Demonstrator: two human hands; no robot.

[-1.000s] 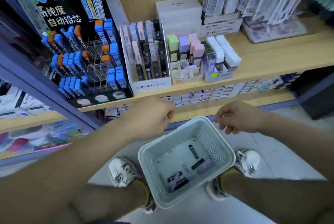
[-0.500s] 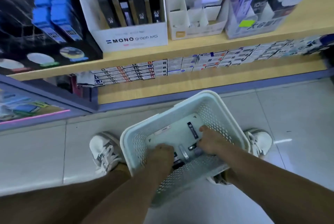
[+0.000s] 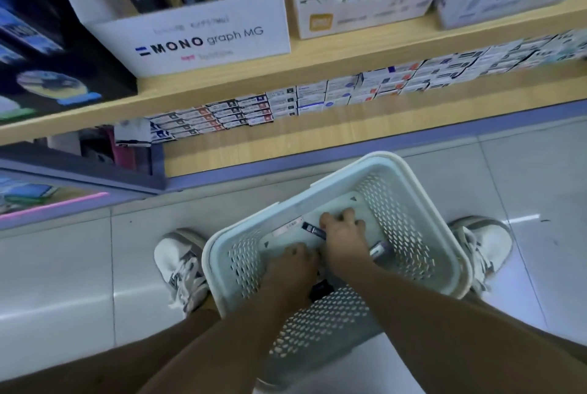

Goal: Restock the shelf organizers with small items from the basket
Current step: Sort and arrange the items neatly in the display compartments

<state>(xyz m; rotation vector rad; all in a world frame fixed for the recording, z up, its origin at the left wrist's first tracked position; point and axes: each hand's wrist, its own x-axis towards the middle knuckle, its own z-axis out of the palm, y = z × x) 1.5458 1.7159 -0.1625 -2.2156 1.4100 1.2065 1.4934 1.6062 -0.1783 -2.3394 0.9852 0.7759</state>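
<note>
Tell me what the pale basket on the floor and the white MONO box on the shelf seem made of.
Pale perforated basket: likely moulded plastic, smooth, semi-matte; even holes, rounded rim. White MONO box: probably printed cardboard, matte; thin, folded walls.

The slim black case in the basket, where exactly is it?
Head view: on the basket floor, centre, the slim black case lies beside a pale strip, one end meeting the right hand.

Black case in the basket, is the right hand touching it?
Touching. The head view shows one end of the black case tucked under the thumb side of the right hand, with no gap between them.
</note>
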